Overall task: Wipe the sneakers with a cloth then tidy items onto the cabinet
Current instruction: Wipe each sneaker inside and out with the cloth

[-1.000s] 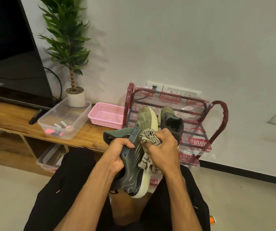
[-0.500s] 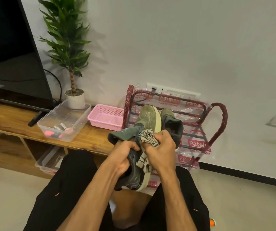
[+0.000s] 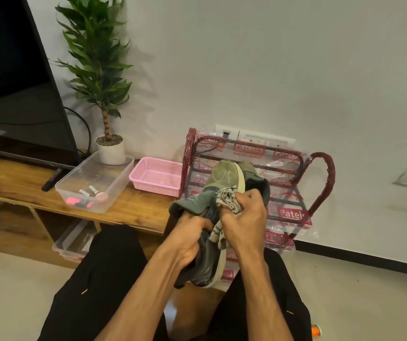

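Sneaker (image 3: 224, 174) olive-green mesh, grey side, cream sole; cloth (image 3: 227, 200) white with dark stripes; basket (image 3: 157, 178) pink; rack (image 3: 320, 185) dark red in clear red-labelled wrap; cabinet (image 3: 13, 183) brown wood; plant pot (image 3: 111, 151) white; shorts (image 3: 104, 279) black.

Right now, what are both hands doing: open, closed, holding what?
Left hand: closed, gripping the sneaker.
Right hand: closed, holding the striped cloth against that sneaker.
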Motion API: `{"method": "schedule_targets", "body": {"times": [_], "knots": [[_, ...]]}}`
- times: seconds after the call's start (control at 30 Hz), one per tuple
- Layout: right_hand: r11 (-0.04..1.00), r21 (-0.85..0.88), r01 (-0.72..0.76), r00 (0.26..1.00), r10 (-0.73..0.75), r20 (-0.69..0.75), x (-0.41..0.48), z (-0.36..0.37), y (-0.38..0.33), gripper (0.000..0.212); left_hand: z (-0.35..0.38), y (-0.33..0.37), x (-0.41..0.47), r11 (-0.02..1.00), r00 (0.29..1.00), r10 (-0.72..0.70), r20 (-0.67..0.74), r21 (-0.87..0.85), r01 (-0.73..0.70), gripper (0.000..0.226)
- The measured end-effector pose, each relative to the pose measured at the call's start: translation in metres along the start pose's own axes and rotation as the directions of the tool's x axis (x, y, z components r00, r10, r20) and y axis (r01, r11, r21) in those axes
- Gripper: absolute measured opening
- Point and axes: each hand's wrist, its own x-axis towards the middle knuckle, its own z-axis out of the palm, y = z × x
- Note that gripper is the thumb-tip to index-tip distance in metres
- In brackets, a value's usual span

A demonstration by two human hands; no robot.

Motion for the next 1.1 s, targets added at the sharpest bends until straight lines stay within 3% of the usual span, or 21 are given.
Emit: {"method": "schedule_targets", "body": {"times": [0.07, 0.23, 0.3, 0.43, 0.57, 0.67, 0.73, 0.83, 0.97, 1.03, 1.1], "knots": [[0.999, -0.026, 0.038, 0.999, -0.038, -0.019, 0.008, -0.002, -0.002, 0.005, 0.001, 0.002, -0.002, 1.0, 0.999, -0.009, 0.041, -0.016, 0.01, 0.053], [0.99, -0.055, 0.128, 0.938, -0.103, 0.33, 0.003, -0.009, -0.001, 0.012, -0.008, 0.005, -0.005, 0.982, 0.984, -0.045, 0.175, -0.174, 0.076, 0.041], [0.995, -0.042, 0.095, 0.951, -0.078, 0.299, 0.002, -0.009, -0.002, 0.011, -0.009, 0.008, -0.008, 0.967, 0.972, -0.043, 0.231, -0.237, 0.099, 0.037], [0.996, -0.074, 0.04, 0.995, -0.033, 0.092, 0.005, -0.007, -0.013, 0.006, -0.009, 0.01, -0.011, 0.957, 0.951, 0.018, 0.308, -0.28, 0.073, 0.037], [0.982, -0.14, 0.128, 0.939, -0.074, 0.335, 0.0, -0.013, -0.018, 0.014, -0.011, 0.009, -0.011, 0.949, 0.961, 0.038, 0.274, -0.311, 0.051, 0.056], [0.988, -0.142, 0.055, 0.898, 0.013, 0.439, 0.003, -0.023, -0.01, 0.024, -0.009, 0.008, -0.009, 0.954, 0.973, 0.022, 0.229, -0.297, 0.048, 0.062], [0.998, -0.063, -0.026, 0.92, 0.049, 0.39, 0.005, -0.027, -0.005, 0.022, -0.006, 0.008, -0.01, 0.962, 0.978, 0.021, 0.209, -0.269, 0.037, 0.066], [0.993, -0.032, -0.115, 0.977, 0.119, 0.177, 0.008, -0.031, 0.002, 0.018, -0.001, 0.011, -0.012, 0.945, 0.979, 0.025, 0.201, -0.324, 0.043, 0.068], [0.99, 0.013, -0.138, 0.985, 0.136, 0.108, 0.004, -0.031, 0.009, 0.012, 0.0, 0.01, -0.012, 0.922, 0.979, 0.038, 0.199, -0.384, 0.042, 0.054], [0.995, 0.042, -0.089, 0.982, 0.08, 0.171, -0.002, -0.031, 0.007, 0.008, -0.001, 0.011, -0.009, 0.938, 0.978, 0.064, 0.2, -0.346, 0.01, 0.034], [0.996, 0.081, -0.03, 0.946, 0.003, 0.325, -0.004, -0.034, 0.004, 0.01, 0.0, 0.016, -0.009, 0.949, 0.981, 0.053, 0.187, -0.314, 0.009, 0.026]]}}
